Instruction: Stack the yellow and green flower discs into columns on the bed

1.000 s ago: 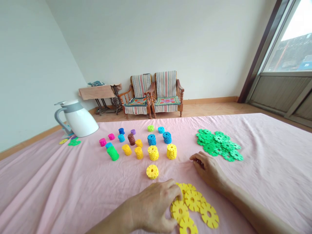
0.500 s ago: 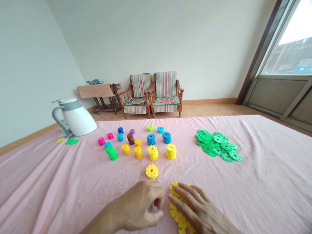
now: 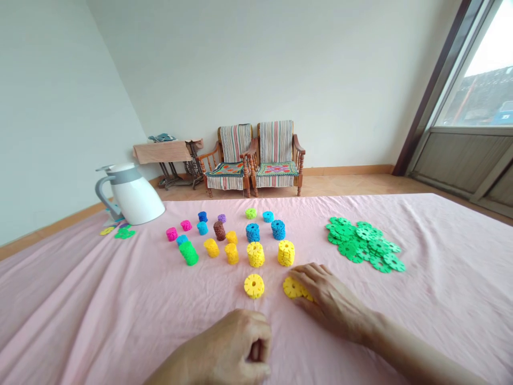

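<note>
My right hand (image 3: 323,291) is cupped over several yellow notched plastic discs (image 3: 293,287), fingers on their far side and thumb on the near side; part of the discs is hidden under the palm. My left hand (image 3: 236,342) rests at the front, fingers curled in towards the thumb, with nothing visible in the hollow. Ahead of it stands a short yellow disc stack (image 3: 254,286). Behind that are two taller yellow stacks, one on the left (image 3: 255,255) and one on the right (image 3: 286,253).
Small stacks in other colours, such as green (image 3: 188,253), brown (image 3: 219,231) and blue (image 3: 278,230), stand mid-table. A loose pile of green discs (image 3: 363,243) lies right. A white jug (image 3: 138,198) stands at the left on the pink cloth (image 3: 120,299), with loose discs beside it.
My right hand has moved forward, and the yellow discs that spread towards the near edge now lie farther off under it. My left hand has stayed nearly in place, its fingers more curled.
</note>
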A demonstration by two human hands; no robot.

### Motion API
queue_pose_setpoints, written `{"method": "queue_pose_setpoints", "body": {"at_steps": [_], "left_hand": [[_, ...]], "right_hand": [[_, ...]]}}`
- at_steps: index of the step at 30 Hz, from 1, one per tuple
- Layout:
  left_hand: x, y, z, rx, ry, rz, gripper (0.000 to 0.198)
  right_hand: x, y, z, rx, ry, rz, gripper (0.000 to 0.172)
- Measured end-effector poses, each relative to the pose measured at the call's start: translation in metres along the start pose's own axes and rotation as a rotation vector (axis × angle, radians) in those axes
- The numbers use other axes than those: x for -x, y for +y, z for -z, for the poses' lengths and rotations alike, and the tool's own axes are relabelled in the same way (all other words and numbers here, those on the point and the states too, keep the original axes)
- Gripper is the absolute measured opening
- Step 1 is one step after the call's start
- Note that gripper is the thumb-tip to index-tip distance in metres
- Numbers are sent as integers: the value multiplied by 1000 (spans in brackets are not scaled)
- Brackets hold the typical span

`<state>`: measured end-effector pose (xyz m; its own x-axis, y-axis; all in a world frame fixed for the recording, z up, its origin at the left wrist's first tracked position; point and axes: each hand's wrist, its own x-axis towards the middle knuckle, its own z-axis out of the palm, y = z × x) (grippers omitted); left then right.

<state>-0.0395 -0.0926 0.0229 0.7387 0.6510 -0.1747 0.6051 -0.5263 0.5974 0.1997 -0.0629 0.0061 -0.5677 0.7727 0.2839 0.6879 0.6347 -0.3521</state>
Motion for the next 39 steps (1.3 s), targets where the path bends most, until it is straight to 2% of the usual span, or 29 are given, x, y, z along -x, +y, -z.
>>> {"method": "queue_pose_setpoints", "body": {"at_steps": [5,8,10,12,15,18,22,27,32,36,39], "left_hand": [[-3,4,10,-25,9,6,14],[-14,9,17,-73,127,25,12],[-26,13,19,-97,227,42,10],[-41,17,18,-113,305,55,15],[-63,20,11,-162,381,79,19],[-78,23,1,-232,415,165,25],[-86,25,-7,-278,390,273,25],[-93,25,-11,-285,421,280,17],[-88,19,0,-253,528,208,12],[-64,5,20,-226,692,181,18],[-45,-8,28,-222,740,238,23]], "right_hand": [[8,39,-3,0,206,-88,27],[17,66,-7,-57,324,-264,29],[23,79,-7,-75,359,-389,30],[27,87,-6,-66,384,-455,29],[31,94,-5,-55,409,-465,26],[33,99,-8,-72,396,-431,22],[33,106,-14,-74,378,-403,21],[33,107,-14,-79,369,-399,19],[34,103,-13,-78,381,-382,19],[33,103,-14,-70,389,-383,18],[33,107,-17,-71,378,-381,17]]}}
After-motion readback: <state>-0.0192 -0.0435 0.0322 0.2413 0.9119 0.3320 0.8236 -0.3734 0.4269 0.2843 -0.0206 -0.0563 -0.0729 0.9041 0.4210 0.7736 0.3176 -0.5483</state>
